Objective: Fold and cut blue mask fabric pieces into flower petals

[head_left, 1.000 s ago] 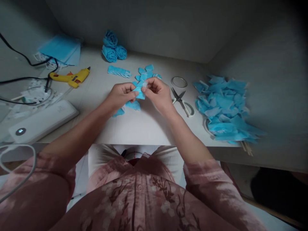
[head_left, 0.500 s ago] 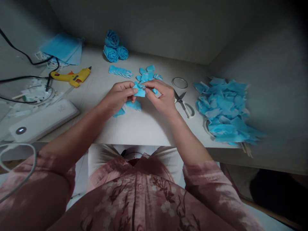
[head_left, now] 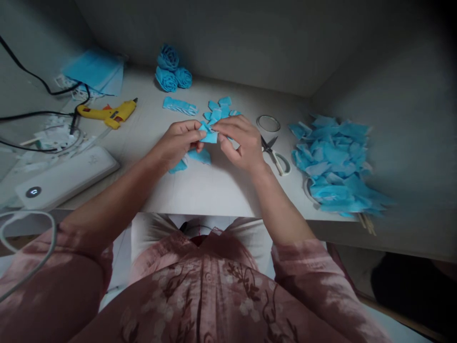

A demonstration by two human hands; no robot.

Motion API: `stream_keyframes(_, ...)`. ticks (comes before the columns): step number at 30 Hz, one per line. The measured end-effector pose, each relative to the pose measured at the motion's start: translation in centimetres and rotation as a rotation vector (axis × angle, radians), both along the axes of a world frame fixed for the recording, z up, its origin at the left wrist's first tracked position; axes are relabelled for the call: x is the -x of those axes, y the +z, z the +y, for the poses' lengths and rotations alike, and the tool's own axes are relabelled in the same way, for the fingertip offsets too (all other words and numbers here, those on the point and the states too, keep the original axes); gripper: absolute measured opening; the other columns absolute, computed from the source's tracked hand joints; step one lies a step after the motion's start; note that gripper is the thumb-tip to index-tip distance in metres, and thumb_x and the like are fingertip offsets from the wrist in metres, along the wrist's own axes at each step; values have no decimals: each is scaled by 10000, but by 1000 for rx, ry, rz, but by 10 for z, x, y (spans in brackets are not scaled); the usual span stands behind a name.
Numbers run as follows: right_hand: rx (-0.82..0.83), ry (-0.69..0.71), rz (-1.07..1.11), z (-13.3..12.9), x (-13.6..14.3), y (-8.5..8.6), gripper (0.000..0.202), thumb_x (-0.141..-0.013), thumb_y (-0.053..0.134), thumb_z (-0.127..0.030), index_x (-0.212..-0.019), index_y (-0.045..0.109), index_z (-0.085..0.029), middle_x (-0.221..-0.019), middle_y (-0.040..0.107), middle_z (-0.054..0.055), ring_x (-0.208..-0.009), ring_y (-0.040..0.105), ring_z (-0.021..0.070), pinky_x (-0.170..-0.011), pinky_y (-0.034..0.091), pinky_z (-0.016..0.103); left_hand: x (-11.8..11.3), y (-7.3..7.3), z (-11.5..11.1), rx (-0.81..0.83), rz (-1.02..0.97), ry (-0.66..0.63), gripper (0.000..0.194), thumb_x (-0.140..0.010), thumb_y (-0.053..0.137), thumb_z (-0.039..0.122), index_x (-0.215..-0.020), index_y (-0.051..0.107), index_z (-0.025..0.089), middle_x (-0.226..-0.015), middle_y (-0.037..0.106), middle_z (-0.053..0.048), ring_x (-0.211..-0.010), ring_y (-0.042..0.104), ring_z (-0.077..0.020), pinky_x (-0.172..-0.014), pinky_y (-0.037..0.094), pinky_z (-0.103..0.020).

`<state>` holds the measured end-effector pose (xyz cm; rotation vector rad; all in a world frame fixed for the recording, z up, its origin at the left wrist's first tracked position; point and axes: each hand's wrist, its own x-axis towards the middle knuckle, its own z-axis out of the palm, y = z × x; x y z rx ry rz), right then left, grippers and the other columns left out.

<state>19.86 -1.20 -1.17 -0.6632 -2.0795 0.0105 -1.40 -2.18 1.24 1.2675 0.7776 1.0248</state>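
In the head view my left hand (head_left: 182, 139) pinches a small blue fabric piece (head_left: 210, 136) between thumb and fingers. My right hand (head_left: 243, 140) is curled at the piece's right side, its fingertips on the upper edge; part of the fold there is hidden. Just beyond the hands lie several small cut blue pieces (head_left: 218, 110). A pleated blue strip (head_left: 180, 105) rests to their left. Under my left hand are more blue scraps (head_left: 200, 156). Open scissors (head_left: 275, 156) with white handles lie right of my right hand.
Three blue fabric roses (head_left: 166, 79) stand at the back. On the left are a yellow glue gun (head_left: 116, 114), face masks (head_left: 94, 71), black cables and a white power bank (head_left: 67, 176). A ring-shaped roll (head_left: 268, 123) and a heap of blue fabric pieces (head_left: 332, 162) lie right.
My right hand's fingers have shifted slightly over the blue fabric piece, and the thumb sits a little lower and apart. My left hand keeps its pinch. The whole view has shifted slightly.
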Motion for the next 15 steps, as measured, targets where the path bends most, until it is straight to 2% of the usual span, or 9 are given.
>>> stream_keyframes(6, -84, -36, -122, 4, -4, -2, 358, -1085, 450, -309, -1293, 739, -271, -1225, 747, 95, -1174, 677, 272, -1033, 542, 497, 0, -1, 0, 9, -9, 9, 170, -813, 732, 200, -718, 593, 181, -596, 569, 28, -552, 544, -91, -564, 438, -207)
stream_keyframes(15, -159, -85, -201, 6, -4, -6, 391, -1067, 422, -241, -1342, 697, -280, -1230, 717, 79, -1196, 640, 271, -1031, 496, 518, -1, -7, 4, -5, -10, 24, 212, -894, 682, 219, -732, 549, 189, -589, 575, 28, -542, 552, -90, -566, 440, -208)
